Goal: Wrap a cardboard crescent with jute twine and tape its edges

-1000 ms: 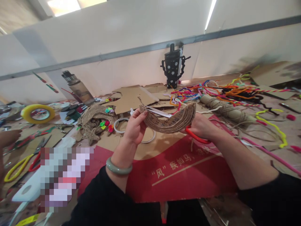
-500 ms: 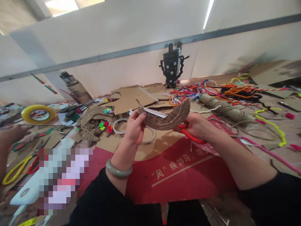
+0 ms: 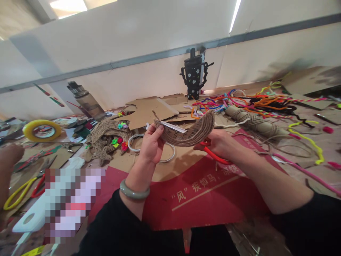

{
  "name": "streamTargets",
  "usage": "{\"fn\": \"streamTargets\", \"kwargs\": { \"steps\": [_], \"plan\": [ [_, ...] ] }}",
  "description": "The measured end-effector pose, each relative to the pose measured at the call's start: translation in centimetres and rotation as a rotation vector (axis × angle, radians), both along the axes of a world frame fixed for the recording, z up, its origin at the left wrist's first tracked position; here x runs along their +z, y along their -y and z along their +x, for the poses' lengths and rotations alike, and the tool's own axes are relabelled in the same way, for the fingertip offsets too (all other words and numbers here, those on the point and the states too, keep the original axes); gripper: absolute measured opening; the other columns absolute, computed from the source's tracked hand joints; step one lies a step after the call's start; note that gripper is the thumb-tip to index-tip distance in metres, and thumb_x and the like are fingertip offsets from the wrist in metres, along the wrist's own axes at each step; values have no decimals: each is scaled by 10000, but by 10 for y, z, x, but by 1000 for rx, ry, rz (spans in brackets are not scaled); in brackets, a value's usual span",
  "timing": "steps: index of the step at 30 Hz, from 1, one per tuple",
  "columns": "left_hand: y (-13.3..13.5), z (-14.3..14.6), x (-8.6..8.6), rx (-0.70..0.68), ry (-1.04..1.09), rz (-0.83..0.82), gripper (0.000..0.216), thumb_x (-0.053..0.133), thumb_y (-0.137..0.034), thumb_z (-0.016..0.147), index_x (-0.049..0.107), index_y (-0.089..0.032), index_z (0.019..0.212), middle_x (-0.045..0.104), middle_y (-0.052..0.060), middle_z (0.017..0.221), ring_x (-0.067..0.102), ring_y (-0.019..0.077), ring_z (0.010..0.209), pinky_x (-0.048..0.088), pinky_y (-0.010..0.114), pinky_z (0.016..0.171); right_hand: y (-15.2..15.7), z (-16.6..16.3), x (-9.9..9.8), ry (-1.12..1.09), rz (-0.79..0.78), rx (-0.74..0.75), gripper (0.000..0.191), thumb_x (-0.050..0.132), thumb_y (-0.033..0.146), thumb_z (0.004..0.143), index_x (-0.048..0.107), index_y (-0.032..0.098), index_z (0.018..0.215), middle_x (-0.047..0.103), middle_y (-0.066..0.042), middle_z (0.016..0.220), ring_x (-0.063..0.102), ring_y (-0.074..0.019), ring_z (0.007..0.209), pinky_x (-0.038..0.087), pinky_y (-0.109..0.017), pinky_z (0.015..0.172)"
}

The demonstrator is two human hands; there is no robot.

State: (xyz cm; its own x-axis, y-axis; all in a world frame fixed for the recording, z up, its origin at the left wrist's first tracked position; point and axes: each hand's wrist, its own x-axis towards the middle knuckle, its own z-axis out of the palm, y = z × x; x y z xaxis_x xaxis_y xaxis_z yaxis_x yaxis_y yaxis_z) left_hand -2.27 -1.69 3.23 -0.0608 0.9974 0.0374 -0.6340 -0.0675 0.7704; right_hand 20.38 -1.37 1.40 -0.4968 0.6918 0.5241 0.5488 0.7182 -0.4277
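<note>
My left hand (image 3: 151,145) pinches the left end of a crescent-shaped piece (image 3: 183,140) of cardboard covered with rows of brown twine. A loose twine end sticks up above my fingers. In my right hand (image 3: 222,142) are red-handled scissors (image 3: 216,155), close to the crescent's right side. A pale narrow strip (image 3: 173,127) crosses the crescent's inner curve; I cannot tell if it is the scissor blade. Below the crescent, two white rings (image 3: 172,156) lie on cardboard.
Left are a twine-covered arch (image 3: 106,129) with coloured flowers, a tape roll (image 3: 42,131), yellow-handled scissors (image 3: 18,193) and another person's hand (image 3: 10,156). Behind stand a bottle (image 3: 89,103) and a black tumbler (image 3: 193,76). Right are pipe cleaners (image 3: 263,103) and a twine spool (image 3: 253,121). Red cardboard (image 3: 213,206) lies in front.
The crescent and both my hands have shifted very slightly left. The other person's hand at the left edge has moved a little. My grips look the same.
</note>
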Motion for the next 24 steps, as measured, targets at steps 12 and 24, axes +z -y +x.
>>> {"fn": "streamTargets", "kwargs": {
  "steps": [12,24],
  "plan": [
    [0,1,0,-3,4,1,296,876,-188,540,658,-188,740,727,-52,698,667,85,621,540,189,606,2,-1,-2,45,-124,-41,271,672,406,805,705,179,949,729,-54,838,651,-193,726,481,-284,653],
    [8,4,4,-192,-121,-20,323,907,-261,510,688,-159,726,710,-11,656,640,81,576,536,174,589,3,19,19,334,-280,-340,323,603,380,825,660,261,1119,735,-98,1119,691,-286,972,489,-329,712]
  ]
}}
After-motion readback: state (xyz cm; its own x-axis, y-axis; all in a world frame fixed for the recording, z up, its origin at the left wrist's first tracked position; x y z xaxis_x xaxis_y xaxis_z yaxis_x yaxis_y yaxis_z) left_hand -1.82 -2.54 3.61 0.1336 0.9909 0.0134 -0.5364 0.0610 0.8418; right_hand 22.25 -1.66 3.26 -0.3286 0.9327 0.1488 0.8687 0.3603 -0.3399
